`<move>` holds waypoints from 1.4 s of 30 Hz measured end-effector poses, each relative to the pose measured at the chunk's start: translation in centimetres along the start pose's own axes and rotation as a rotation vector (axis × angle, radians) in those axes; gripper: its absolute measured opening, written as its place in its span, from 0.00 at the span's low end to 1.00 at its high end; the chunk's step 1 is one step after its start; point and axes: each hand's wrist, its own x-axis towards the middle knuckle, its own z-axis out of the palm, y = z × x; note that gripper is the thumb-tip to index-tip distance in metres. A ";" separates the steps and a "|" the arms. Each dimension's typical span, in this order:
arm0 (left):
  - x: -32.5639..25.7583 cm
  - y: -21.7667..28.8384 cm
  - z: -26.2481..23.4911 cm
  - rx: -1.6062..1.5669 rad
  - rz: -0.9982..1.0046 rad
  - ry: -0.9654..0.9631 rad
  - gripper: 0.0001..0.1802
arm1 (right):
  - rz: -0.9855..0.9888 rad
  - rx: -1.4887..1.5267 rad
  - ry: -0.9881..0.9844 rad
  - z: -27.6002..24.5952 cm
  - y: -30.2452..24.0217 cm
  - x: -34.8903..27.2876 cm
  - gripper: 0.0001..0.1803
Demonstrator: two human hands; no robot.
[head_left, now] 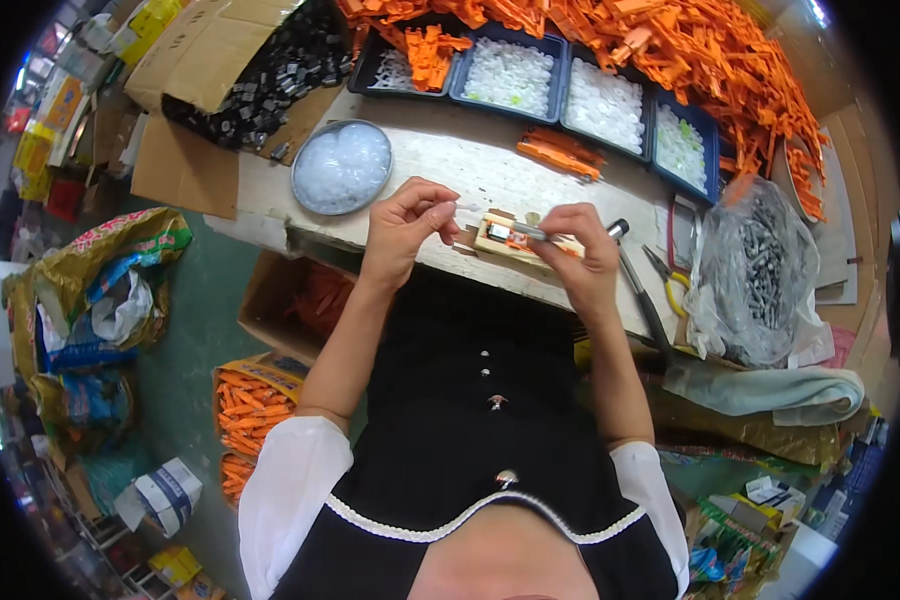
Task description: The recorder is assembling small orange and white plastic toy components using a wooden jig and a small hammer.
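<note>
My left hand (407,228) is closed in a pinch, with a small translucent white piece (468,207) at its fingertips. To the right, the thumb and fingers of my right hand (584,252) close round a short grey metal rod (528,231). That rod lies over a pale wooden block (483,243) at the bench's near edge. An orange plastic part with a dark metal bit (498,233) sits in the block, partly covered by my right hand. Just right of that hand rests a hammer (642,300) with a dark handle.
A round dish (342,168) of clear pieces stands left on the bench (435,135). Behind are blue trays (458,90) of white pieces and heaped orange parts (670,50). Yellow-handled pliers (667,280) and a bag of grey metal parts (760,275) lie right.
</note>
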 end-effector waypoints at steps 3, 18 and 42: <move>0.1 -0.4 1.1 -0.042 -0.022 -0.038 0.05 | -0.060 -0.094 0.018 0.6 0.2 0.3 0.10; -0.3 -0.5 2.7 0.096 -0.019 -0.064 0.05 | -0.097 -0.215 0.015 0.5 0.7 0.0 0.11; 1.5 -1.2 5.7 -0.148 -0.731 -0.164 0.11 | -0.057 -0.423 -0.002 -2.8 2.0 -3.5 0.12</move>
